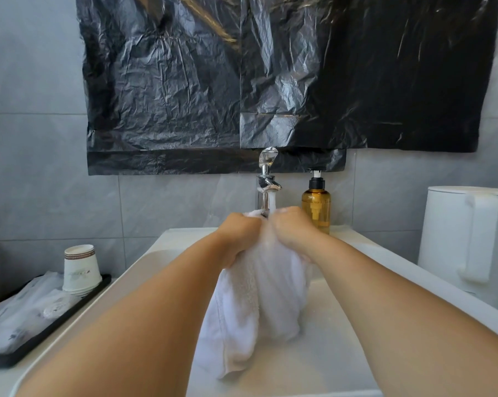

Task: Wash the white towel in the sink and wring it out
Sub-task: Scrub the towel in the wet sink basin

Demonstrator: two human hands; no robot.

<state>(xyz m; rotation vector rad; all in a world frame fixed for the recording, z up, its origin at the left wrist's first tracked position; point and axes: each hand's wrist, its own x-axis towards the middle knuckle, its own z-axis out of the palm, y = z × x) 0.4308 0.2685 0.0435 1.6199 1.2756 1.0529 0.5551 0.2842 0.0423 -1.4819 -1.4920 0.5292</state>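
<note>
- A person's left hand [237,233] and right hand [292,229] bunch the top of a white towel [259,296] directly under the running tap [266,186], knuckles almost touching, each hand curled tight round a fistful of cloth
- The towel hangs from both fists in a thick, wet-looking fold, its lower end trailing down to the floor of the white sink [342,353]; it sits over the middle of the basin, a little towards the back
- Water falls from the spout between the two hands, so the washing step looks to be in hand; the wringing appears not yet begun, since the hanging part of the cloth is loose and untwisted
- The next move would likely call for rubbing the gathered cloth between the fists under the stream, then gathering up the hanging length and twisting the hands opposite ways, low over the basin so the run-off stays inside
- Room is tight at the back: the tap stands just behind the knuckles, and an amber pump bottle [316,204] stands just beside it on the right
- Along the sides the basin walls leave open room for the forearms, with more free space towards the near rim
- On the tabletop to the left, a black tray [70,316] carries stacked paper cups [80,269] and wrapped packets, near the sink's edge; a white kettle [471,245] stands on the right, within reach of a swinging elbow or splashes
</note>
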